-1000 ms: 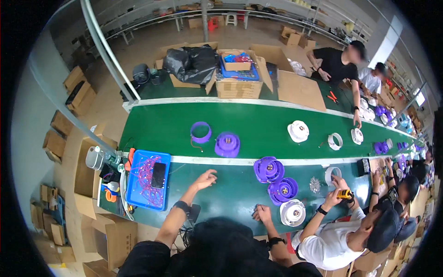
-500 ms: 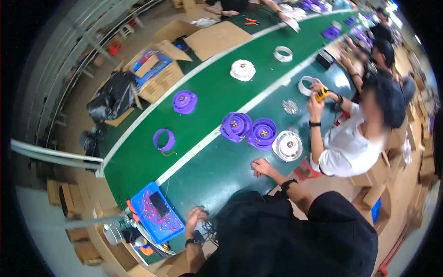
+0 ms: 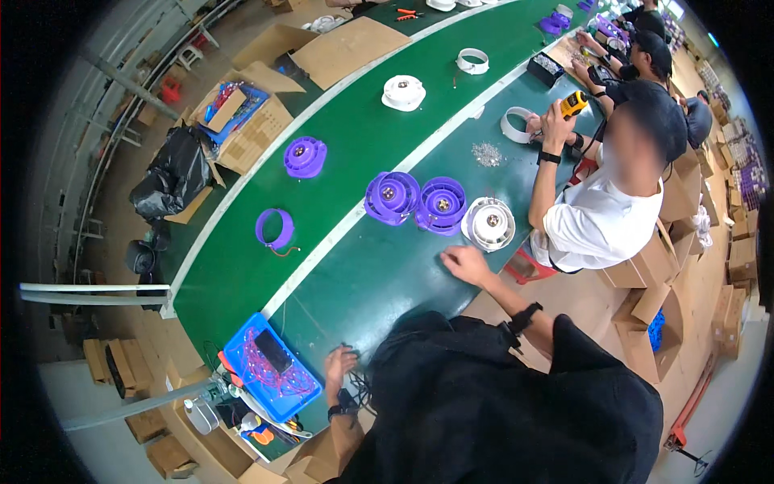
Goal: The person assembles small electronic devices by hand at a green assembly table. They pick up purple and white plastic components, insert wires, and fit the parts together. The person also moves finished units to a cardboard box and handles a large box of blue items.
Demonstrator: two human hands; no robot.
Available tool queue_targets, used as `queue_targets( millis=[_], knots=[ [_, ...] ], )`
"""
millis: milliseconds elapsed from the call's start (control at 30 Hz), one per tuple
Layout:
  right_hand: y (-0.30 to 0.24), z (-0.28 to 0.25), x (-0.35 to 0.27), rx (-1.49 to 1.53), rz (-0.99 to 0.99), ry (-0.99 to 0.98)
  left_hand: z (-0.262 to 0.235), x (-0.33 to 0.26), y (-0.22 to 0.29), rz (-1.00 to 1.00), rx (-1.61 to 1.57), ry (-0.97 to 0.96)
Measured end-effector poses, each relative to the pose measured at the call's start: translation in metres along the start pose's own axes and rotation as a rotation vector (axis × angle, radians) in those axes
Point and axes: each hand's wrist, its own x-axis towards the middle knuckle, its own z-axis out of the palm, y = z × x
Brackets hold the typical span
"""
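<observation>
Head view, looking steeply down over the worker's dark-clothed shoulders onto a long green table running from lower left to upper right. The right hand is resting knuckles-up on the table, fingers loosely curled and holding nothing; its grip is closing on no part. The white round fan housing is lying flat just beyond that hand, up and slightly to the right of it, near but not touching. Being round, the housing is showing no long axis; its open face is pointing upward. Two purple round housings are sitting side by side immediately to the left of the white one, touching or nearly so. The left hand is lying at the near table edge over a tangle of dark wires, fingers bent; whether they are pinching a wire cannot be told. A blue tray holding red wires and a dark flat device is standing just to its left. The right hand is plainly the nearer to the white housing; the left is well apart from it. A neighbouring person in a white shirt is holding a yellow tool farther along.
</observation>
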Motion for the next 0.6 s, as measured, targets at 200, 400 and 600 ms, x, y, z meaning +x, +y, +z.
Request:
queue_targets(
  millis=[200, 400, 600],
  knots=[
    [0.003, -0.042, -0.017, -0.501, 0.137, 0.332, 0.004, 0.007, 0.006, -0.041, -0.035, -0.016],
    [0.005, -0.029, -0.005, -0.459, 0.350, 0.149, 0.010, -0.003, 0.008, -0.032, -0.086, 0.014],
    [0.016, -0.024, -0.020, -0.398, 0.143, -0.105, 0.005, -0.004, -0.012, 0.073, -0.166, -0.039]
  ],
)
